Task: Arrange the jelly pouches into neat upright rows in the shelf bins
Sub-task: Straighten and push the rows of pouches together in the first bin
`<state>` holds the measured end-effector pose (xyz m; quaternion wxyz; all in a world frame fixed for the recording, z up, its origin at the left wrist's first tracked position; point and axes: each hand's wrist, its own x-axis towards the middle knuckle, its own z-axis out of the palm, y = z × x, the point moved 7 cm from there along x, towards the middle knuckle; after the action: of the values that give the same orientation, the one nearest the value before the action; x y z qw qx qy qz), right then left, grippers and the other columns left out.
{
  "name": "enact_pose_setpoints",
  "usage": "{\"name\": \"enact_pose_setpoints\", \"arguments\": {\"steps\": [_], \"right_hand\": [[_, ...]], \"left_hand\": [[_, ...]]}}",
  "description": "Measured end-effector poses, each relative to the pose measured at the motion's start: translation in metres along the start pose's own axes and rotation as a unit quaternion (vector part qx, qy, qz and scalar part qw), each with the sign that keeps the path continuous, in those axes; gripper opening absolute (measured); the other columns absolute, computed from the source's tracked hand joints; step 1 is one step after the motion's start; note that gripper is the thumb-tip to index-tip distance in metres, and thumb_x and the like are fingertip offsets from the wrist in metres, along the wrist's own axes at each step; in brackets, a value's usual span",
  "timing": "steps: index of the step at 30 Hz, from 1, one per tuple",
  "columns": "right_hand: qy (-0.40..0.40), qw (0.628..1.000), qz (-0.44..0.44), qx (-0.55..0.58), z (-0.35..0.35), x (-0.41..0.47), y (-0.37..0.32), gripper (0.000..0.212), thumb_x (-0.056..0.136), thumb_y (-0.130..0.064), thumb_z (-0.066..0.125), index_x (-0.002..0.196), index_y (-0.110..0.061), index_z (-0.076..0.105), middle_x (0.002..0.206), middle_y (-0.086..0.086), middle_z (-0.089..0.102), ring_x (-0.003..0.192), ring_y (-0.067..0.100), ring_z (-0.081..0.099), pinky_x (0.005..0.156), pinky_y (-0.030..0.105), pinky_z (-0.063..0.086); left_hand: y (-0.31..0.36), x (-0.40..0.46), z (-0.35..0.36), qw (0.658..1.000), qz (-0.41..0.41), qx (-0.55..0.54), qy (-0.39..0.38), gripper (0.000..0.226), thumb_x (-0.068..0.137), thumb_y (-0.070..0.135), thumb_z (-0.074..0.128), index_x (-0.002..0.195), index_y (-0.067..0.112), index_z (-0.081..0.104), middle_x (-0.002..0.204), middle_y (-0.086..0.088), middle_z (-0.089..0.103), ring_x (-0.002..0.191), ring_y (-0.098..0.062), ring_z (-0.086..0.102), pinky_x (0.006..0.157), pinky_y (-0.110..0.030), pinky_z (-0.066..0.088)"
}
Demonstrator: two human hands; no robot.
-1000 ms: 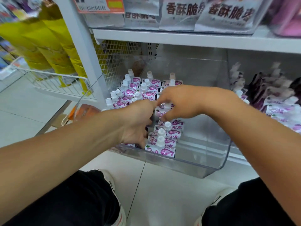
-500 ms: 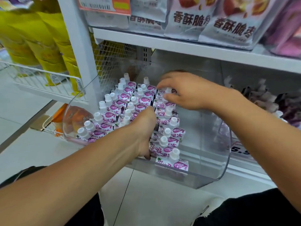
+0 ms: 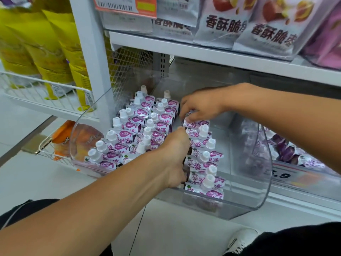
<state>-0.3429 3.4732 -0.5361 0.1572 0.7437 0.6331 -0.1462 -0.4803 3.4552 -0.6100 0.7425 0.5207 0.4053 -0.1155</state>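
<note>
Reaching into the clear bin (image 3: 239,207), both hands work among the jelly pouches (image 3: 129,133). Left hand (image 3: 174,154) is wedged edge-on between the middle row and the right row (image 3: 203,159), its fingers tucked down out of sight; whether they grip a pouch cannot be told. Right hand (image 3: 201,107) sits at 12 o'clock of the right row, fingers curled down and pinching the top edge of the rearmost pouch (image 3: 196,122).

Pouches are purple and white with white screw caps, standing upright in three rows running front to back, the left two rows packed close together. Space at 3 o'clock inside the bin is bare.

A second bin (image 3: 302,159) of similar pouches sits at 3 o'clock, with a price strip below it. Snack bags (image 3: 267,32) occupy the shelf at 12 o'clock. Yellow packets (image 3: 55,52) stand in a wire basket at 10 o'clock.
</note>
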Motion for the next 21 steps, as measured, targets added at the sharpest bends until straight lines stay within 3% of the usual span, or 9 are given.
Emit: {"name": "enact_pose_setpoints", "arguments": {"steps": [2, 6, 9, 12, 13, 14, 15, 19, 21], "right_hand": [[-0.008, 1.000, 0.010, 0.004, 0.006, -0.006, 0.008, 0.028, 0.097, -0.033, 0.056, 0.120, -0.024, 0.068, 0.119, 0.000, 0.056, 0.107, 0.020, 0.056, 0.095, 0.036, 0.045], [0.031, 0.999, 0.009, 0.033, 0.007, -0.016, 0.013, 0.029, 0.099, -0.038, 0.051, 0.120, -0.024, 0.066, 0.126, 0.000, 0.054, 0.112, 0.020, 0.054, 0.102, 0.040, 0.043], [0.004, 1.000, 0.014, -0.008, 0.013, -0.010, 0.007, 0.037, 0.101, -0.043, 0.039, 0.122, -0.024, 0.063, 0.128, 0.000, 0.057, 0.115, 0.023, 0.055, 0.102, 0.042, 0.043], [-0.034, 0.997, 0.048, -0.047, 0.017, -0.008, 0.006, 0.045, 0.100, -0.052, 0.030, 0.117, -0.028, 0.065, 0.117, -0.003, 0.066, 0.103, 0.023, 0.058, 0.098, 0.042, 0.047], [-0.038, 0.997, 0.058, -0.043, 0.016, -0.011, 0.009, 0.046, 0.102, -0.052, 0.029, 0.119, -0.030, 0.065, 0.118, -0.004, 0.066, 0.101, 0.020, 0.057, 0.100, 0.039, 0.045], [-0.043, 0.996, 0.070, -0.038, 0.015, -0.015, 0.012, 0.047, 0.103, -0.052, 0.027, 0.122, -0.032, 0.066, 0.118, -0.005, 0.066, 0.098, 0.017, 0.054, 0.100, 0.036, 0.043], [-0.053, 0.995, 0.082, -0.031, 0.014, -0.021, 0.015, 0.050, 0.103, -0.053, 0.025, 0.123, -0.033, 0.066, 0.116, -0.006, 0.065, 0.096, 0.015, 0.051, 0.100, 0.034, 0.041], [-0.070, 0.988, 0.133, 0.031, 0.023, -0.049, 0.025, 0.055, 0.103, -0.055, 0.021, 0.125, -0.032, 0.066, 0.116, -0.006, 0.064, 0.100, 0.013, 0.051, 0.096, 0.028, 0.036], [-0.018, 0.988, 0.143, 0.056, 0.020, -0.065, 0.027, 0.056, 0.102, -0.056, 0.021, 0.126, -0.029, 0.064, 0.128, -0.002, 0.064, 0.108, 0.016, 0.055, 0.100, 0.030, 0.038]], "left_hand": [[0.000, 0.005, 0.004, 1.000, 0.012, 0.025, 0.000, 0.036, 0.100, 0.050, 0.023, 0.104, 0.030, 0.052, 0.092, 0.007, 0.047, 0.067, -0.016, 0.039, 0.058, -0.027, 0.033], [0.008, 0.014, -0.004, 0.998, 0.025, 0.034, 0.056, 0.040, 0.101, 0.046, 0.025, 0.120, 0.022, 0.051, 0.122, 0.000, 0.049, 0.109, -0.024, 0.046, 0.097, -0.040, 0.034], [0.016, 0.007, -0.007, 0.996, 0.038, 0.019, 0.081, 0.036, 0.104, 0.041, 0.028, 0.088, 0.019, 0.052, 0.088, 0.007, 0.049, 0.078, -0.012, 0.048, 0.074, -0.027, 0.034], [0.001, 0.014, 0.008, 0.999, 0.014, 0.004, 0.040, 0.053, 0.097, 0.050, 0.029, 0.129, 0.016, 0.053, 0.118, 0.006, 0.055, 0.106, -0.020, 0.052, 0.090, -0.032, 0.033], [-0.004, 0.017, 0.013, 0.999, 0.013, -0.003, 0.034, 0.059, 0.095, 0.054, 0.029, 0.139, 0.020, 0.048, 0.134, 0.004, 0.054, 0.119, -0.021, 0.050, 0.080, -0.035, 0.030], [-0.008, 0.020, 0.016, 1.000, 0.005, -0.004, 0.025, 0.064, 0.094, 0.058, 0.027, 0.146, 0.023, 0.041, 0.147, 0.000, 0.046, 0.129, -0.020, 0.045, 0.100, -0.030, 0.025], [-0.010, 0.021, 0.020, 1.000, 0.000, 0.000, 0.010, 0.068, 0.094, 0.062, 0.025, 0.149, 0.024, 0.037, 0.152, -0.001, 0.040, 0.134, -0.018, 0.040, 0.100, -0.034, 0.035], [-0.009, 0.016, 0.045, 0.997, -0.008, 0.010, -0.078, 0.068, 0.098, 0.064, 0.013, 0.150, 0.025, 0.033, 0.153, 0.004, 0.037, 0.140, -0.016, 0.035, 0.101, -0.033, 0.034], [-0.009, 0.017, 0.051, 0.995, 0.011, 0.031, -0.090, 0.067, 0.098, 0.064, 0.012, 0.142, 0.026, 0.046, 0.139, 0.003, 0.055, 0.127, -0.017, 0.051, 0.102, -0.037, 0.038]]}}
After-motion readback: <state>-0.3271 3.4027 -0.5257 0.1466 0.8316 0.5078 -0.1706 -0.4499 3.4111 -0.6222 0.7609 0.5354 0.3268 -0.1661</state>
